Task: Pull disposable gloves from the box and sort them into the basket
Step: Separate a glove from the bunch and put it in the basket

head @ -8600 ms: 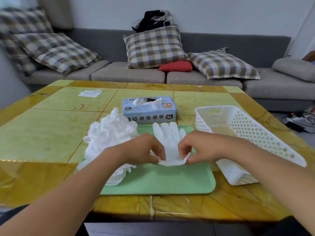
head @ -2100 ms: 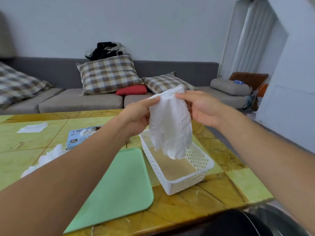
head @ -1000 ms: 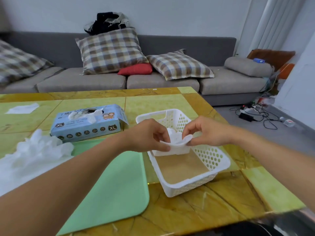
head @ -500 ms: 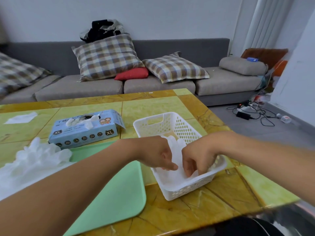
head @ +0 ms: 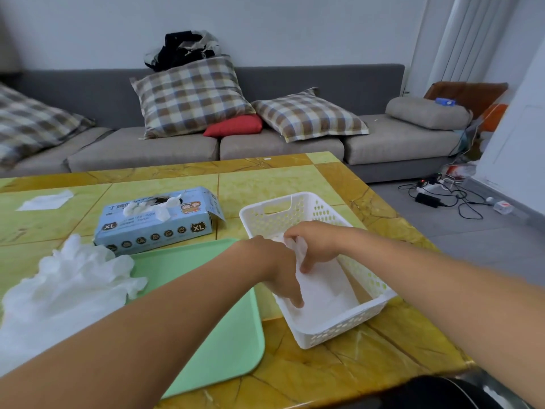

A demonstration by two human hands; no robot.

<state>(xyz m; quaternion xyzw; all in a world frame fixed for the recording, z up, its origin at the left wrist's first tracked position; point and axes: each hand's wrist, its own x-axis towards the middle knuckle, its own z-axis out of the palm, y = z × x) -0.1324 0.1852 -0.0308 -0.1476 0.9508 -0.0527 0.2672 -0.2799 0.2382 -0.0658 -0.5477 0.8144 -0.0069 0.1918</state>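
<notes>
Hands now deep in the white perforated plastic basket (head: pixel 371 278): left hand (head: pixel 280 267) flattens the thin white disposable glove (head: pixel 324 293), right hand (head: pixel 312 243) pinches it, no longer held aloft. One sorted.

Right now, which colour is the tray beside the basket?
The tray is light mint green, seen in the head view, left of the white basket.
</notes>
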